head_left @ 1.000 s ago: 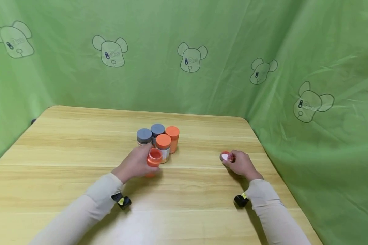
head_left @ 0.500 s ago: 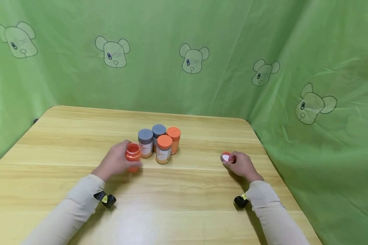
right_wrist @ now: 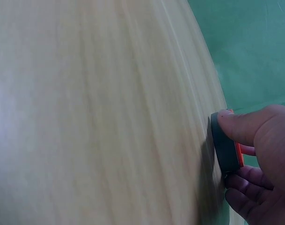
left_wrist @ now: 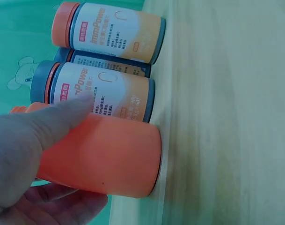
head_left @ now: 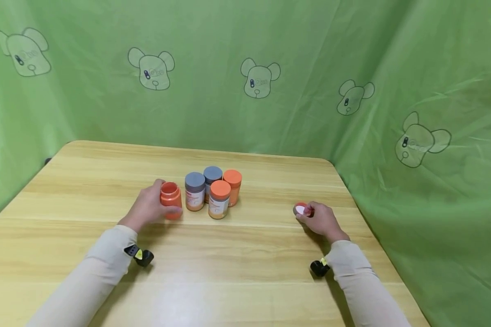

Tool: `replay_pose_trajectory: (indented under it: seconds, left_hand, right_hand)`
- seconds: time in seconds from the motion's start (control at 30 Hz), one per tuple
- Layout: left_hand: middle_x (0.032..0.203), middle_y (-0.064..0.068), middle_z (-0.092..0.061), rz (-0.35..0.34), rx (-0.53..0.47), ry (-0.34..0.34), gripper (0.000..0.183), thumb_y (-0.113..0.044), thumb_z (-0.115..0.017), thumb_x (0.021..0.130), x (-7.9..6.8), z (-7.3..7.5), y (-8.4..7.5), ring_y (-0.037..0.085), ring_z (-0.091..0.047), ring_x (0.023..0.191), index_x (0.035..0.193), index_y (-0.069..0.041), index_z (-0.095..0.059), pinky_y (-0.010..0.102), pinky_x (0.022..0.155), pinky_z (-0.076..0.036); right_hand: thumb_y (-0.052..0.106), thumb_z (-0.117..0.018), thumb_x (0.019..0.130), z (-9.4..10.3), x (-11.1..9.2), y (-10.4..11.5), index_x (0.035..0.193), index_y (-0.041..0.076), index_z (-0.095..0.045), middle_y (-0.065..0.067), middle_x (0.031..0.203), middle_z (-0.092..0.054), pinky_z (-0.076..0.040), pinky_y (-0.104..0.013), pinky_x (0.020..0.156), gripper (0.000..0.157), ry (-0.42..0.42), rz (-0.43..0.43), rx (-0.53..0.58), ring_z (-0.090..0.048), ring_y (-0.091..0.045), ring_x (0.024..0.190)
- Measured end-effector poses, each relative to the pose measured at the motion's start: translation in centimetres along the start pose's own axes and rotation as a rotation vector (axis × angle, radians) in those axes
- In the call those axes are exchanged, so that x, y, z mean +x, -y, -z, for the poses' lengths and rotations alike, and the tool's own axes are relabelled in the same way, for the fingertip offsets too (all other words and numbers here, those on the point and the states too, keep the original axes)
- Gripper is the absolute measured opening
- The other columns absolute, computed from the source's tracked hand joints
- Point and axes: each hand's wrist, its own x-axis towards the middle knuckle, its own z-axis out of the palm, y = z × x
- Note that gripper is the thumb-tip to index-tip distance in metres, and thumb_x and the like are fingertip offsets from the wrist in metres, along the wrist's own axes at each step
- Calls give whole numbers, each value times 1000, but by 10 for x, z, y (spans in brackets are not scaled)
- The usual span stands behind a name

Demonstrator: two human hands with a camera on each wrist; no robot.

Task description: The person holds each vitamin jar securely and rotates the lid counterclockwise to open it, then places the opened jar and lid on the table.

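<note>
My left hand [head_left: 149,205] grips an orange jar [head_left: 171,200] with no lid on, its round mouth facing up. In the left wrist view the thumb lies along the side of the jar [left_wrist: 105,154] and the fingers curl around its far side. My right hand [head_left: 322,220] pinches a jar lid [head_left: 300,209] by its edge, white inner face up, at the right of the table. From the right wrist view the lid [right_wrist: 225,143] shows a dark grey side and an orange-red rim, between thumb and fingers close over the tabletop.
Just right of the orange jar stands a cluster of lidded jars: two grey-capped, one [head_left: 194,193] in front and one [head_left: 212,174] behind, and two orange-capped, one [head_left: 219,202] in front and one [head_left: 233,181] behind. A green curtain [head_left: 204,118] hangs around the wooden table [head_left: 245,272].
My left hand has carried the orange jar leftward, away from the front of the cluster, to a spot beside the front grey-capped jar. The right hand and its lid have stayed in place.
</note>
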Motion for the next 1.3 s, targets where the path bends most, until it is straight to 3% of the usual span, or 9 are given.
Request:
replay_pose_trajectory:
  seconds: [0.23, 0.4, 0.67, 0.83, 0.9, 1.07, 1.17, 1.23, 1.3]
  left_hand:
    - [115, 25, -58, 17, 14, -1, 74, -29, -83, 77, -2, 0, 7, 39, -59, 104, 126, 4, -40, 51, 91, -46]
    - [121, 27, -55, 29, 13, 14, 85, -32, -84, 76, -8, 1, 9, 41, -56, 109, 133, 7, -34, 54, 95, -43]
    - [129, 29, -48, 23, 5, 7, 92, -33, -83, 77, -19, 7, 4, 44, -48, 118, 141, 6, -29, 57, 97, -39]
    - [137, 30, -40, 16, 34, -41, 92, -32, -82, 78, -31, 8, -8, 45, -40, 125, 142, 6, -28, 59, 101, -35]
    - [140, 29, -37, -14, 36, -87, 92, -31, -83, 78, -30, 8, -16, 45, -38, 127, 143, 6, -29, 59, 102, -33]
    - [136, 26, -39, -132, 28, -205, 86, -31, -84, 76, -21, 8, -38, 41, -42, 120, 139, 3, -36, 55, 96, -42]
    - [132, 23, -41, -190, 18, -234, 76, -28, -84, 76, -22, 5, -48, 39, -44, 115, 133, 1, -42, 53, 92, -46]
    - [125, 23, -46, -266, 13, -277, 67, -25, -84, 76, -23, 3, -54, 38, -49, 109, 126, 2, -48, 50, 88, -48]
    - [115, 21, -54, -388, 17, -335, 55, -21, -84, 77, -25, -1, -59, 35, -54, 100, 117, 3, -54, 46, 82, -50]
  right_hand:
    - [28, -73, 87, -7, 0, 3, 95, 3, -55, -11, 86, -57, -43, -39, 72, 31, 4, -2, 8, -52, -28, 80]
    - [29, -72, 87, -10, -3, 7, 101, 1, -54, -15, 92, -60, -44, -40, 73, 36, 0, -10, 24, -54, -29, 82]
    - [23, -65, 92, -18, -7, 28, 120, -4, -52, -29, 121, -56, -44, -53, 92, 41, -206, -12, 149, -53, -43, 113]
    - [17, -64, 92, -23, -11, 50, 122, -2, -52, -27, 121, -56, -50, -47, 88, 37, -192, 27, 259, -56, -41, 109]
    - [16, -65, 92, -22, -8, 61, 122, -2, -52, -25, 119, -57, -49, -46, 88, 37, -193, 78, 281, -57, -39, 107]
    - [12, -68, 90, -17, 6, 91, 118, -3, -53, -20, 110, -60, -47, -47, 88, 35, -242, 257, 306, -57, -35, 103]
    - [11, -69, 89, -16, 8, 107, 119, -3, -53, -19, 108, -61, -49, -46, 87, 37, -200, 308, 314, -58, -34, 102]
    - [12, -69, 89, -16, 8, 118, 121, -2, -51, -19, 109, -61, -49, -45, 87, 39, -159, 326, 313, -58, -33, 102]
    - [14, -69, 89, -16, 9, 130, 124, 0, -51, -18, 111, -61, -49, -45, 87, 42, -124, 340, 314, -59, -32, 104]
